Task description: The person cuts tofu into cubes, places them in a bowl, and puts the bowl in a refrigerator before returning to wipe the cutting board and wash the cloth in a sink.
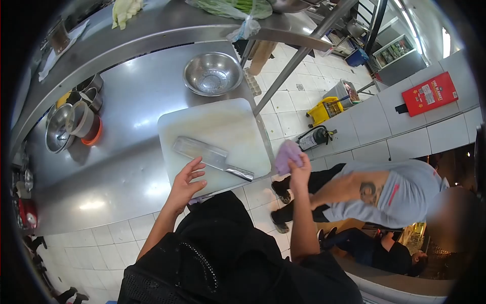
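A white cutting board lies at the right end of the steel counter. On it rests a cleaver, its blade to the left and its metal handle pointing to the lower right. My left hand hovers over the board's near left edge, fingers apart and holding nothing, close to the cleaver's blade. Off the board's right side, my right hand grips a purple cloth. Behind the board stands a steel colander bowl.
Bowls and a plastic tub stand at the counter's left. A shelf crosses above, holding bagged greens. To the right are a fire extinguisher, a yellow mop bucket and a person in a grey shirt, bent close by.
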The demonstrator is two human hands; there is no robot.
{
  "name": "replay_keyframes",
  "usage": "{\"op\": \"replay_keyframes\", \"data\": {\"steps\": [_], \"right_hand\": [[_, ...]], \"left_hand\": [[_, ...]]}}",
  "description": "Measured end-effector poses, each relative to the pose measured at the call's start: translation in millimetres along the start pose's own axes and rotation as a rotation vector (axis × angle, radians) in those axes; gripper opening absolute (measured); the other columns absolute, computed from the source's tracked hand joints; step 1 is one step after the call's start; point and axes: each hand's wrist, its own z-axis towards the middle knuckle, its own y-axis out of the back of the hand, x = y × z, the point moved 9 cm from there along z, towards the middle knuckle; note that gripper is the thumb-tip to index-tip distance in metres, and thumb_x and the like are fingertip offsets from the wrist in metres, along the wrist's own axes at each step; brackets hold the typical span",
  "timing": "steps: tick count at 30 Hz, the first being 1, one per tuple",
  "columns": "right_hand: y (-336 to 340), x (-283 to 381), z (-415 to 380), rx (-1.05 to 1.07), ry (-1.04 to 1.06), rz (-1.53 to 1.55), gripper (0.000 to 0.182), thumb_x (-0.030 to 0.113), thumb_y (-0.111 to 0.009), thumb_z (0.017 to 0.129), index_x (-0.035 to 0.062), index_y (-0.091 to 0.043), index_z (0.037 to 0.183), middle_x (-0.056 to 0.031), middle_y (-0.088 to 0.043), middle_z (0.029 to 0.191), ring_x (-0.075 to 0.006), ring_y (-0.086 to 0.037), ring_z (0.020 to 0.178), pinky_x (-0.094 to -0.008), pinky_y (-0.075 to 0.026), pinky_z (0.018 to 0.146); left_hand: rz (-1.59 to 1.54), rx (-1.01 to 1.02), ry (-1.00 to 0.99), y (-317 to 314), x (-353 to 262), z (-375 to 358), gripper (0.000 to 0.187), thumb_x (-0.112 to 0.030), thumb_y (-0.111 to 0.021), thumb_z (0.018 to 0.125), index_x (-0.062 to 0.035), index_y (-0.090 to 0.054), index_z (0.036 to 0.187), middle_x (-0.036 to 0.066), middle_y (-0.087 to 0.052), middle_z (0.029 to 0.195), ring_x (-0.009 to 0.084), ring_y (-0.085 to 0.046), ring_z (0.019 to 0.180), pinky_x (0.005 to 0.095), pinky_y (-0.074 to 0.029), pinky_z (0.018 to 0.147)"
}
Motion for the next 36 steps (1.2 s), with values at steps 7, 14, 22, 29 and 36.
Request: {"op": "replay_keyframes", "data": {"steps": [7,14,22,29,36], "right_hand": [[-13.1,-29.3,7.7,0.309,0.055,-0.751,0.046,0.011,-0.089,0.073,-0.0071,-0.065,0.108,-0.0229,-0.074,0.099,-0.0332,-0.073,0.095,-0.0404,-0.056,0.084],[-80.8,-51.6,98.2,0.212,0.203,-0.813,0.042,0.025,-0.087,0.080,-0.0082,-0.068,0.097,-0.0277,-0.072,0.089,-0.0423,-0.071,0.085,-0.0452,-0.054,0.076],[-94.9,-21.1,124.3,0.132,0.329,-0.870,0.078,0.019,-0.082,0.083,-0.0047,-0.045,0.147,-0.0370,-0.043,0.145,-0.0473,-0.049,0.132,-0.0494,-0.044,0.108],[-136.6,-53.5,127.1,0.606,0.349,-0.630,0.081,0.001,-0.067,0.091,-0.0023,-0.025,0.160,-0.0288,-0.038,0.154,-0.0445,-0.039,0.143,-0.0461,-0.034,0.119],[-95.6,-80.8,104.9,0.579,0.250,-0.503,0.073,0.010,-0.065,0.095,-0.0075,-0.029,0.157,-0.0309,-0.047,0.148,-0.0436,-0.048,0.138,-0.0474,-0.037,0.117]], "left_hand": [[0.002,-0.256,0.063,52.1,28.9,-4.1,0.056,-0.003,-0.069,0.092,-0.0023,-0.056,0.146,0.013,-0.058,0.145,0.0258,-0.055,0.131,0.0383,-0.045,0.110],[-0.063,-0.538,0.032,47.5,15.7,-5.7,0.051,-0.007,-0.068,0.094,-0.0008,-0.057,0.144,0.010,-0.062,0.136,0.0208,-0.056,0.125,0.0354,-0.045,0.107],[-0.181,-0.771,0.028,2.7,36.9,-36.1,0.049,-0.011,-0.068,0.095,-0.0023,-0.058,0.142,0.008,-0.064,0.130,0.0181,-0.057,0.121,0.0317,-0.048,0.098],[-0.202,-0.858,0.034,-20.7,51.0,-41.3,0.049,-0.014,-0.070,0.096,-0.0046,-0.058,0.143,0.010,-0.056,0.144,0.0189,-0.056,0.124,0.0339,-0.048,0.099],[-0.164,-0.784,0.052,-44.8,44.9,-25.2,0.054,-0.016,-0.067,0.096,-0.0046,-0.053,0.147,0.011,-0.052,0.149,0.0250,-0.054,0.132,0.0389,-0.046,0.105]]}}
